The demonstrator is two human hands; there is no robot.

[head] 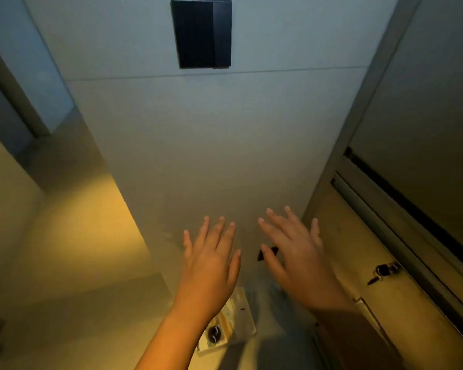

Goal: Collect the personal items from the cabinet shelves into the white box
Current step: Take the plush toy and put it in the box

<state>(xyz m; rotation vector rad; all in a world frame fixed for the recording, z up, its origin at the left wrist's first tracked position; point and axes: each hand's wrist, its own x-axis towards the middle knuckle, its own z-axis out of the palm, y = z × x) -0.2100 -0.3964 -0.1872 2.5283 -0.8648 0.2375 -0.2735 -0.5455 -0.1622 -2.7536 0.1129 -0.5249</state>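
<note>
Both of my hands are raised in front of a pale wall panel, fingers spread and straight, holding nothing. My left hand is at lower centre. My right hand is just to its right, with a small dark object showing behind its thumb. Below my left wrist lies a clear packet with a small round dark item inside. The white box and the cabinet shelves are not in view.
A black rectangular panel is mounted high on the wall. At right stands a metal cabinet door with a key in its lock. Yellow-lit surfaces fill the lower left.
</note>
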